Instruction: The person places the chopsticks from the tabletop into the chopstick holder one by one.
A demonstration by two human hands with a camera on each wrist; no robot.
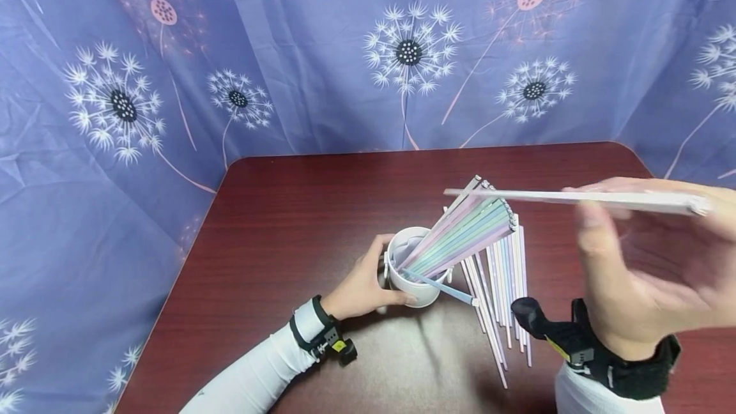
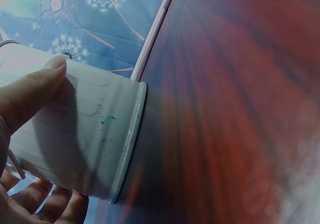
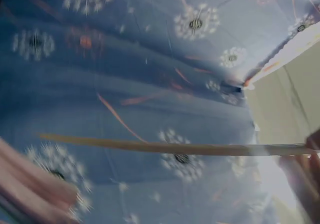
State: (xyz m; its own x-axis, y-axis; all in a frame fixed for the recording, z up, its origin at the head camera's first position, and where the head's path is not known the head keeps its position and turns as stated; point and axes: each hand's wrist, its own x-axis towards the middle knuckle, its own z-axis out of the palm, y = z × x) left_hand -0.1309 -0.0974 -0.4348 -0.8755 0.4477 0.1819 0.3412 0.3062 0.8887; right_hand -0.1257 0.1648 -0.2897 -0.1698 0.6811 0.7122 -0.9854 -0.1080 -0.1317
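My left hand (image 1: 359,286) grips the side of a small white bucket (image 1: 422,299), thumb and fingers on opposite sides; the left wrist view shows the bucket's wall (image 2: 95,119) with small blue specks. A fan of pastel chopsticks (image 1: 462,229) leans out of it to the right. One blue chopstick (image 1: 443,286) slants apart from the fan over the rim. On the right, my raised, slightly blurred right hand (image 1: 650,260) pinches a pale chopstick (image 1: 535,196), held nearly level with its thin end pointing left above the fan. The right wrist view also shows this chopstick (image 3: 180,148).
More pale chopsticks (image 1: 506,286) lie loosely side by side on the dark red wooden table (image 1: 299,209), right of the bucket. A blue cloth with dandelion prints (image 1: 322,69) hangs behind the table and along its left side. Both wrists wear black camera straps.
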